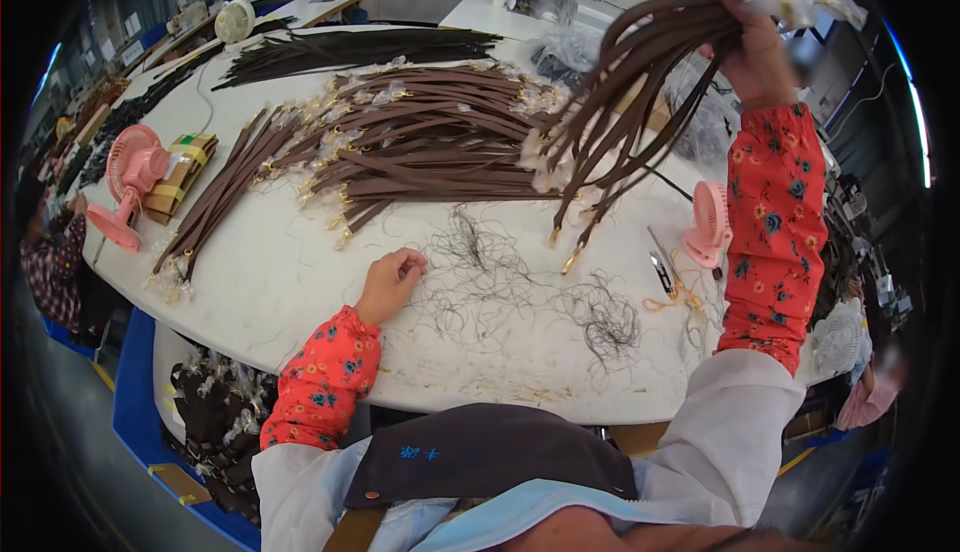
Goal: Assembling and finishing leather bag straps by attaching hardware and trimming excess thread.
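High on the right, my right hand is closed round a bundle of brown bag straps. The strap ends hang down to the left, and gold-coloured hooks dangle just above or against the table; I cannot tell which. Other ends, with clear plastic on the metal, stick out past my hand. My left hand lies on the white table with its fingers curled in, and nothing shows in them. Beyond it spreads a wide pile of similar brown straps, their hooks wrapped in clear plastic. Loose dark threads lie beside my left hand.
Pink fans stand at the left and right. Thread snippers lie near the right one. Black straps are heaped at the back. A blue-edged bin with dark straps stands below the table's left edge. People sit at both sides.
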Available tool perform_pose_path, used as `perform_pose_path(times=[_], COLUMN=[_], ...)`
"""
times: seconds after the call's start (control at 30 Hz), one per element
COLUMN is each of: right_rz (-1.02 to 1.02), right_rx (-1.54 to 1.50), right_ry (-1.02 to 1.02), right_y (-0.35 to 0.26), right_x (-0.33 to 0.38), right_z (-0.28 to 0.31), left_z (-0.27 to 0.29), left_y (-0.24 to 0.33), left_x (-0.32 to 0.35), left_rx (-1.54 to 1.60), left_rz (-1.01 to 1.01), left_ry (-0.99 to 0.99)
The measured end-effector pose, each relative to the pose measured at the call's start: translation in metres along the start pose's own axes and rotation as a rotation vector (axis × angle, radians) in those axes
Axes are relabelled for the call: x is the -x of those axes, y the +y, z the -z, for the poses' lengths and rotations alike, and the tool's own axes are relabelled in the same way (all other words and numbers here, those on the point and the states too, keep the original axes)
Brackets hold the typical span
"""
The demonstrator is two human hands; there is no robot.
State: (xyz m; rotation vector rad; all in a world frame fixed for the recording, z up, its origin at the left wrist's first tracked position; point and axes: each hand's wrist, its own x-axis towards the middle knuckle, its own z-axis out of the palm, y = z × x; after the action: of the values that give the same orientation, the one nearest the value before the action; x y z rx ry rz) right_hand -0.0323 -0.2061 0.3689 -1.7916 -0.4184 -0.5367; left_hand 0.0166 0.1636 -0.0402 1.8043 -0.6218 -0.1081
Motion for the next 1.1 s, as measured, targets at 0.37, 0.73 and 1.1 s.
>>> perform_pose_path(times=[0.37, 0.73, 1.1], right_rz=[0.018, -0.038, 0.206], right_rx=[0.256, -0.157, 0.027], right_ry=[-0.084, 0.280, 0.136], right_y=[0.012, -0.033, -0.033], right_x=[-0.005, -0.002, 0.003], right_z=[0.004, -0.039, -0.064], left_z=[0.002, -0.001, -0.011], left_y=[0.004, 0.006, 0.075], left_x=[0.001, -0.003, -0.010], left_rx=[-0.003, 0.040, -0.012], left_rz=[0.004, -0.004, -0.235], left_ry=[0.007, 0.025, 0.171])
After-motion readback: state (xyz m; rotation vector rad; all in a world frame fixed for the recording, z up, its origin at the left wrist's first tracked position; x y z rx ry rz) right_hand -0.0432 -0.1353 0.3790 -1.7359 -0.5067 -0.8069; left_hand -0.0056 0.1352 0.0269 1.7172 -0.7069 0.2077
